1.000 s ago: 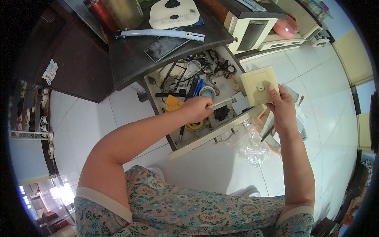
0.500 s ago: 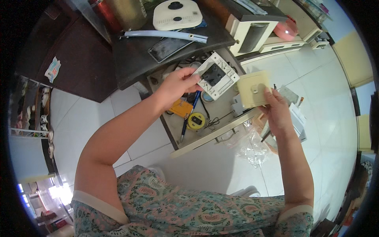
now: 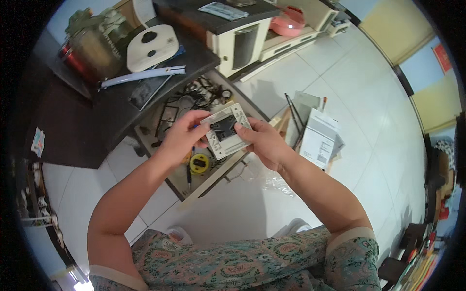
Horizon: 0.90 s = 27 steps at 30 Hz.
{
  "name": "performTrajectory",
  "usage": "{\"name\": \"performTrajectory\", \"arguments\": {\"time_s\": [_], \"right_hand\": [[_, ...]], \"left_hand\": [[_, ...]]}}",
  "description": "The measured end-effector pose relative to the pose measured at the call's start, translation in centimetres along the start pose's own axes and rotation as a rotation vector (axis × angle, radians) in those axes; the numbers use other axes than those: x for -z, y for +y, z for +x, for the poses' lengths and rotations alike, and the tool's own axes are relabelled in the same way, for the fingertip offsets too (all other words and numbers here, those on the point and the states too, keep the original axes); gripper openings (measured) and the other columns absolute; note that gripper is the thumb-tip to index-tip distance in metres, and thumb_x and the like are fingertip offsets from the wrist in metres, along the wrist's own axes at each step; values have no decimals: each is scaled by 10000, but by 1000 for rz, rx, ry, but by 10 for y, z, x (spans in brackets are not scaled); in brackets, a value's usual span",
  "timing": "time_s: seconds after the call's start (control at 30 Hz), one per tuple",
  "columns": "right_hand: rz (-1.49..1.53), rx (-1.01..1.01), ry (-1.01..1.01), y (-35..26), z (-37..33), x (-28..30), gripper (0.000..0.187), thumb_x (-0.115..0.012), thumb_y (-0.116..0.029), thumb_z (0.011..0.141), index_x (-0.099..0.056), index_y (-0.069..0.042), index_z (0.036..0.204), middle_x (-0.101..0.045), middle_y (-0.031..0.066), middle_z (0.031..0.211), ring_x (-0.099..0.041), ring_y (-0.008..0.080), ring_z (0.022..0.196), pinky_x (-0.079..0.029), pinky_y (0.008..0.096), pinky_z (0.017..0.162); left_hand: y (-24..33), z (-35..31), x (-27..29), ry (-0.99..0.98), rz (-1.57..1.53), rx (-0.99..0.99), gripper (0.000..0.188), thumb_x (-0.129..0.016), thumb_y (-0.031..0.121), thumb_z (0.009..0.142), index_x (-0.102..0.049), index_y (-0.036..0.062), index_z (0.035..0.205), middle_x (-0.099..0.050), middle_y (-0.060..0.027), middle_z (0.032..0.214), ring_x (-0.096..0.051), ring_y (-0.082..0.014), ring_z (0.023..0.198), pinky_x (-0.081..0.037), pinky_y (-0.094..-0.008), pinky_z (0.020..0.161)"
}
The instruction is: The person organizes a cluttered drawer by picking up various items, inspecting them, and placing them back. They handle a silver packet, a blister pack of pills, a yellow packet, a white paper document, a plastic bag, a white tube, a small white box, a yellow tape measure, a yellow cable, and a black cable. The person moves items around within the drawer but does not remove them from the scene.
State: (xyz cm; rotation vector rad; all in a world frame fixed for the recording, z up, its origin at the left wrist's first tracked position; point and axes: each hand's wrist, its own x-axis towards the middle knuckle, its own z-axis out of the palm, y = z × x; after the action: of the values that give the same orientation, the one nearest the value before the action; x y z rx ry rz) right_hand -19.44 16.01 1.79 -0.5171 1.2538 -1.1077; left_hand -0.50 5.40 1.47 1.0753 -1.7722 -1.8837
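Note:
Both my hands hold a white square wall switch plate (image 3: pixel 232 145) with a black part in its middle, over the opened drawer. My left hand (image 3: pixel 183 136) pinches its left edge, thumb on top. My right hand (image 3: pixel 266 140) grips the right side, its thumb pressed near the black centre. A thin cream edge shows behind the plate's top; the rest of the cream cover plate is hidden. Beneath them, the drawer (image 3: pixel 196 193) holds cables, a yellow round tape measure (image 3: pixel 199 164) and a dark pen (image 3: pixel 189 178).
On the dark desk top (image 3: pixel 197 62) lie a white device (image 3: pixel 160 46), a pale curved strip (image 3: pixel 141 76) and a phone (image 3: pixel 145 93). Papers (image 3: pixel 319 138) and clear plastic wrapping (image 3: pixel 272 178) lie on the tiled floor to the right. A pink container (image 3: pixel 288 22) sits on a low cabinet.
My right hand has brought the cream cover plate over to the white plate, and both hands now hold them together. The view has turned, shifting the desk left.

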Motion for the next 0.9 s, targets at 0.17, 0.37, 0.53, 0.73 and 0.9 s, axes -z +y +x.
{"name": "performTrajectory", "arguments": {"time_s": [0.17, 0.37, 0.53, 0.73, 0.9], "right_hand": [[22, 153, 155, -38, -8, 58, 448, -640, -304, 883, -540, 19, 1177, -621, 32, 990, -536, 105, 864, -425, 256, 744], [-266, 62, 410, -52, -43, 196, 390, -558, -235, 923, -515, 16, 1219, -606, 81, 1082, -579, 167, 978, -465, 303, 869], [-243, -22, 672, 10, -50, 270, 372, -590, -244, 895, -555, -34, 1201, -624, 58, 1045, -595, 174, 874, -470, 297, 817], [-660, 102, 772, 44, -26, 307, 363, -550, -236, 915, -564, -9, 1197, -634, 84, 1057, -579, 194, 970, -447, 300, 867], [-652, 90, 831, 47, -26, 308, 454, -515, -261, 931, -455, -30, 1317, -550, 95, 1219, -520, 194, 1100, -397, 302, 929]], "left_hand": [[21, -6, -2, 57, -38, 17, 359, -534, 180, 939, -467, 71, 1275, -545, -42, 1058, -590, -108, 844, -479, -243, 701], [-2, 0, 12, 91, -26, 77, 314, -538, 173, 935, -512, 74, 1232, -548, -10, 1010, -573, -89, 835, -453, -222, 682], [-12, 15, 31, 57, 36, 156, 265, -517, 186, 941, -547, 76, 1180, -584, -9, 1029, -573, -93, 871, -457, -238, 722], [-29, 9, 69, -303, 426, 204, 270, -547, 176, 924, -551, 53, 1163, -584, -56, 1089, -581, -160, 977, -473, -311, 825], [-32, -11, 46, -537, 989, -76, 412, -634, 149, 849, -510, 60, 1232, -522, -104, 1199, -489, -257, 1149, -416, -373, 955]]}}
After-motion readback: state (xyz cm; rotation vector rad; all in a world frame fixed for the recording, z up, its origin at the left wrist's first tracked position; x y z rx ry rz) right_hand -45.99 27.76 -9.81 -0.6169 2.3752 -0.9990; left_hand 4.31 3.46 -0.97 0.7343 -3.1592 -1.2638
